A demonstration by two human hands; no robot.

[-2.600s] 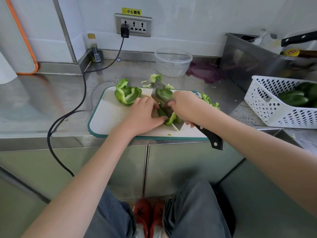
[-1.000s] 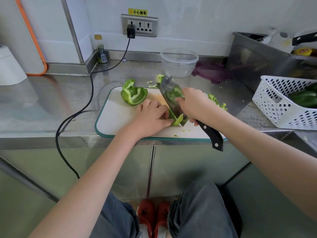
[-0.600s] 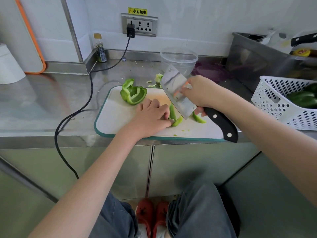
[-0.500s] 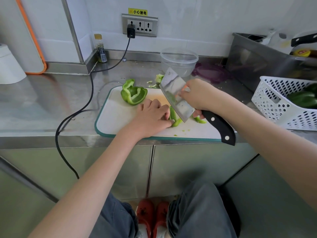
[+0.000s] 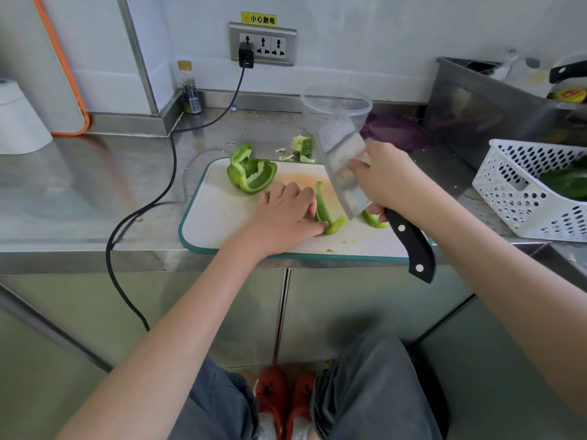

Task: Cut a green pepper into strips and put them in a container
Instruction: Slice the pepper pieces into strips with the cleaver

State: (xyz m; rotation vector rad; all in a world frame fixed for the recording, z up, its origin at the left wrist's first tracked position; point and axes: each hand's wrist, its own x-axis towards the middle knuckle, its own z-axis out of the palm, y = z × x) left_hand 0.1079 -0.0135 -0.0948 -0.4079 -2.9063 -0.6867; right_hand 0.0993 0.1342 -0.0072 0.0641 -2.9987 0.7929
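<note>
Pepper strip lies on the cutting board, pinned under your left hand, whose curled fingers hold it. Your right hand grips the knife where blade meets handle, blade lifted above the strip. Another strip lies beside it, a larger pepper piece at the board's far corner, the clear container behind.

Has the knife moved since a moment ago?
Yes. The knife has lifted off the cutting board, its blade now raised toward the clear container.
</note>
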